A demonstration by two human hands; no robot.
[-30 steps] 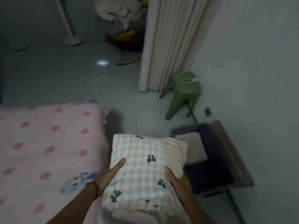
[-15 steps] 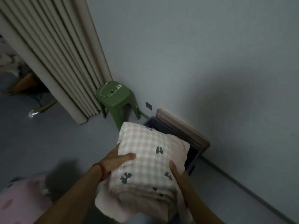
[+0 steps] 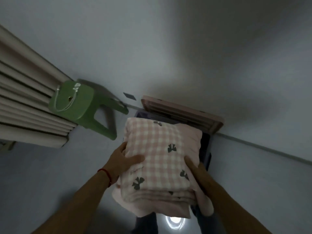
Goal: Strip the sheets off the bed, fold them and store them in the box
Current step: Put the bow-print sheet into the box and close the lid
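Two hands, left hand [image 3: 124,162] and right hand [image 3: 196,168], one folded sheet bundle [image 3: 160,156], one box [image 3: 206,146]

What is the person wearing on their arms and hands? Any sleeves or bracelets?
Both forearms are bare, with no sleeves in view and no gloves. The left hand has a thin red string bracelet round its wrist. The right hand shows no bracelet, watch or ring that I can make out in this dim light.
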